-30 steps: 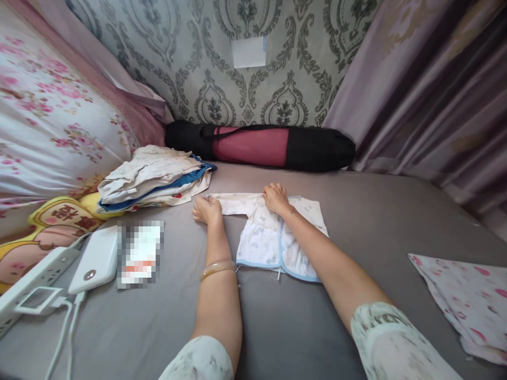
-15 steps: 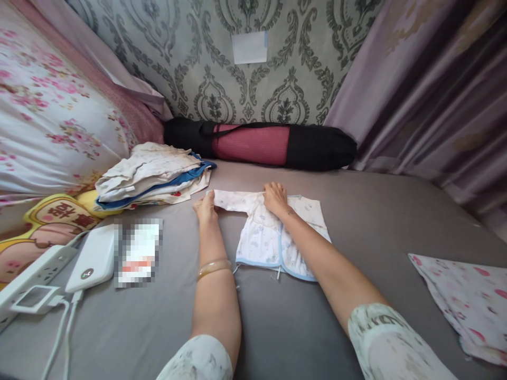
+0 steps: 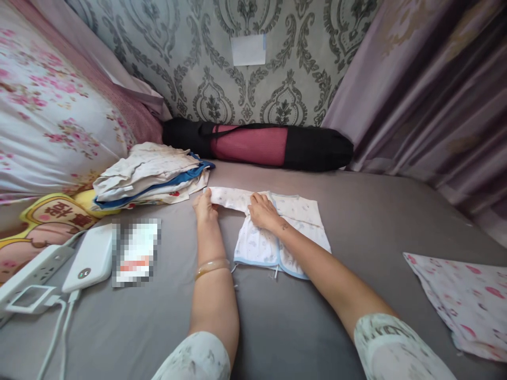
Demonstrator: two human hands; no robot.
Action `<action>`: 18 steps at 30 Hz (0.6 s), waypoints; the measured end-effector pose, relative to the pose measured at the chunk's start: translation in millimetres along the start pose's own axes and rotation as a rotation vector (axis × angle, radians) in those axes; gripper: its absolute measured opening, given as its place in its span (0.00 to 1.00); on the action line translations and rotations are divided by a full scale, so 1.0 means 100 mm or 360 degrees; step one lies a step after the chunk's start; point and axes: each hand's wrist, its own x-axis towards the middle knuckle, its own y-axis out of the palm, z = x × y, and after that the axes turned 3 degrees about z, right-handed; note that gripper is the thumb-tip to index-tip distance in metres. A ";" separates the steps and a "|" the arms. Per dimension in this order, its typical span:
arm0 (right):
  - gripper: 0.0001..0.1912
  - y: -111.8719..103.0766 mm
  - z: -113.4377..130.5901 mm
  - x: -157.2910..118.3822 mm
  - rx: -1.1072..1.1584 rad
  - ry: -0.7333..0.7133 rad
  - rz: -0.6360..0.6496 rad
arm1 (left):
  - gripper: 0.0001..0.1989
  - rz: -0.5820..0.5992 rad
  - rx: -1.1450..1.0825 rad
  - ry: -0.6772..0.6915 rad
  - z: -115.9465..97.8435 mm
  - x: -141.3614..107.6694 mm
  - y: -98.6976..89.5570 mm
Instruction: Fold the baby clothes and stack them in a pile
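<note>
A small white baby shirt [image 3: 257, 245] with blue trim and a faint print lies spread on the grey sheet [image 3: 269, 322]. My left hand [image 3: 205, 206] pinches the cuff of its left-hand sleeve, which is stretched out to the side. My right hand [image 3: 263, 212] is closed on the fabric where that sleeve meets the body, fingers bent and pressed together. The right forearm covers part of the shirt's right half. White ties stick out below the blue hem.
Folded clothes [image 3: 146, 174] are stacked at the left, near a yellow cushion [image 3: 55, 216], white power bank [image 3: 89, 258] and power strip [image 3: 35, 269]. A black and pink bag [image 3: 249, 145] lies behind; pink-patterned cloth [image 3: 463, 301] is at right.
My right hand has moved left and slightly down, from the shirt's collar area to the base of the sleeve. My left hand still holds the cuff, almost unmoved.
</note>
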 end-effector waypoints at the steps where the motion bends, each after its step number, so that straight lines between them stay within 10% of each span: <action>1: 0.22 -0.01 -0.01 0.00 0.0016 -0.0002 0.0038 | 0.02 0.0035 -0.0060 -0.0026 -0.01 0.00 0.01; 10: 0.35 -0.15 -0.07 0.12 0.0031 0.0009 0.0375 | 0.02 0.0353 -0.0300 -0.0185 -0.15 -0.09 0.12; 18: 0.41 -0.25 -0.05 0.30 -0.0006 0.0154 0.0506 | 0.12 0.0633 -0.0151 0.0103 -0.18 -0.28 0.23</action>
